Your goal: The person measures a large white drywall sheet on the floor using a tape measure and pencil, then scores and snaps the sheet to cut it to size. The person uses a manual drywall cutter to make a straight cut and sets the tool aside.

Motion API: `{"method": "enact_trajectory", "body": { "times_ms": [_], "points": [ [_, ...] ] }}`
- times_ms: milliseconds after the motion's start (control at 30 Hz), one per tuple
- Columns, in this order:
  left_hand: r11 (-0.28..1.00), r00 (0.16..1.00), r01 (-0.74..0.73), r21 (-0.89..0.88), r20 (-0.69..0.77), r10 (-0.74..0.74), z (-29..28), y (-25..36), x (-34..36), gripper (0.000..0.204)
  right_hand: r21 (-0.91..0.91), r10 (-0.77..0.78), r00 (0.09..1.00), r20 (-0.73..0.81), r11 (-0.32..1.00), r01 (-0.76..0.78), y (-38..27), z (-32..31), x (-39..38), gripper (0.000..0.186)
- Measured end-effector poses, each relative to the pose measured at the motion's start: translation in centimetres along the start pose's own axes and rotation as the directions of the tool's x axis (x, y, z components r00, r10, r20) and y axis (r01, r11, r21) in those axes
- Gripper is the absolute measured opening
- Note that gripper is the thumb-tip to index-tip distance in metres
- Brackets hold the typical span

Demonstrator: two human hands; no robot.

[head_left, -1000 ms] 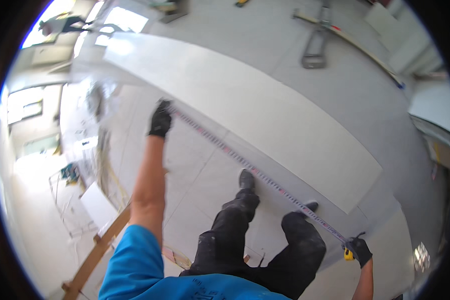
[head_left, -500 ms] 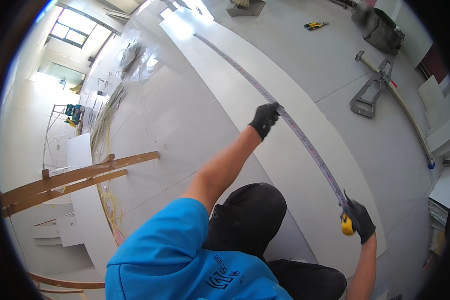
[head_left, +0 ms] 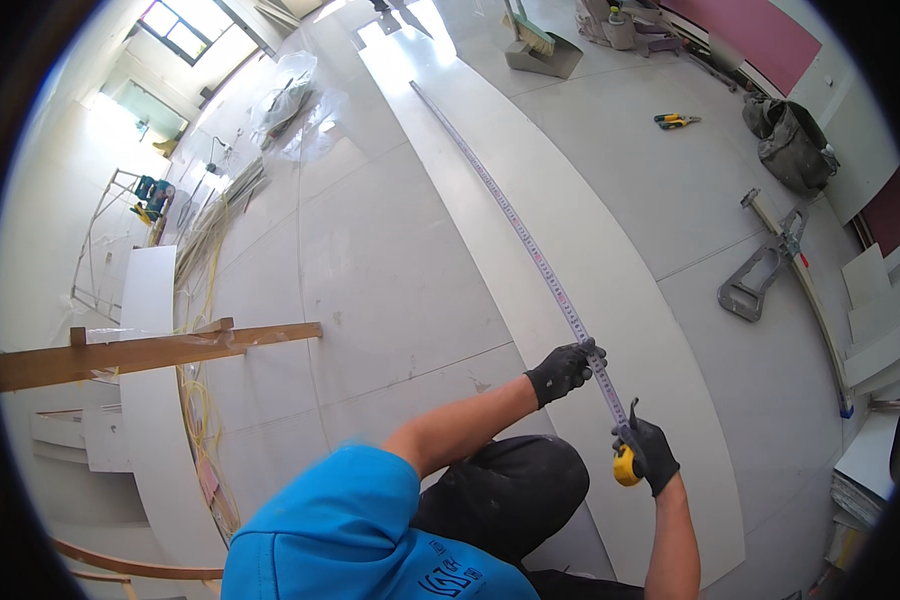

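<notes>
A long white board [head_left: 660, 400] lies on the floor, running from close to me toward the far end of the room. Over it stretches the blade of a tape measure [head_left: 513, 222], reaching up the board. My left hand [head_left: 564, 372], in a black glove, pinches the blade between thumb and fingers. Closer to me, my right hand [head_left: 652, 455], gloved too, grips the tape measure's yellow case [head_left: 626, 466]. Its thumb points up beside the blade where this leaves the case.
Yellow-handled pliers [head_left: 677, 121], a black bag [head_left: 792, 145] and a grey clamp-like tool on a long bar [head_left: 755, 283] lie to the right. A dustpan [head_left: 545, 58] with a brush is at the far end. Wooden beams [head_left: 160, 355] jut in from the left.
My left hand has slid along the blade toward me, nearer the right hand. The right hand with the case has shifted left in the picture, and the whole view has turned slightly.
</notes>
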State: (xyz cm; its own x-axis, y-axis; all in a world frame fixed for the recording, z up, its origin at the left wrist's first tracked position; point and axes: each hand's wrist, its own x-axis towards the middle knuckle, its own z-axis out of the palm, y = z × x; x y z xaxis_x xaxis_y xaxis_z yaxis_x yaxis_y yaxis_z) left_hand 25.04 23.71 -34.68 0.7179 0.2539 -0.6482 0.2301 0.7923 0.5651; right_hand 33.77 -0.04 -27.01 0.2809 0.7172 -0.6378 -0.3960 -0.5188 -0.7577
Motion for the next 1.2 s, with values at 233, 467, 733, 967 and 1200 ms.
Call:
{"method": "enact_trajectory", "body": {
  "times_ms": [233, 467, 733, 967, 1200],
  "points": [
    [0.971, 0.957, -0.229, 0.072, -0.165, 0.238, -6.5, 11.2, 5.8, 0.035, -0.017, 0.110, 0.994, -0.010, 0.994, -0.110, 1.1, -4.7, -9.0, 0.029],
    [0.931, 0.890, -0.350, 0.103, -0.274, 0.365, -9.0, 18.5, 7.9, 0.040, -0.073, 0.269, 0.950, -0.161, 0.956, -0.283, 6.4, -10.7, -19.4, 0.026],
    [-0.143, 0.865, -0.338, 0.930, 0.367, 0.342, -10.5, -1.3, -0.1, 0.066, 0.157, 0.022, 1.000, 0.001, 0.987, -0.022, -2.8, 1.3, 8.9, 0.021],
    [-0.412, 0.920, -0.343, 0.844, 0.390, 0.034, -10.3, -4.5, -3.9, 0.088, 0.133, -0.200, 0.977, 0.075, 0.973, 0.189, -10.7, 11.5, 22.3, 0.016],
    [-0.388, 0.928, -0.350, 0.853, 0.373, -0.019, -11.0, -4.5, -4.7, 0.102, -0.055, -0.287, 0.956, 0.062, 0.955, 0.290, -13.1, 14.5, 26.6, 0.020]
  ]
}}
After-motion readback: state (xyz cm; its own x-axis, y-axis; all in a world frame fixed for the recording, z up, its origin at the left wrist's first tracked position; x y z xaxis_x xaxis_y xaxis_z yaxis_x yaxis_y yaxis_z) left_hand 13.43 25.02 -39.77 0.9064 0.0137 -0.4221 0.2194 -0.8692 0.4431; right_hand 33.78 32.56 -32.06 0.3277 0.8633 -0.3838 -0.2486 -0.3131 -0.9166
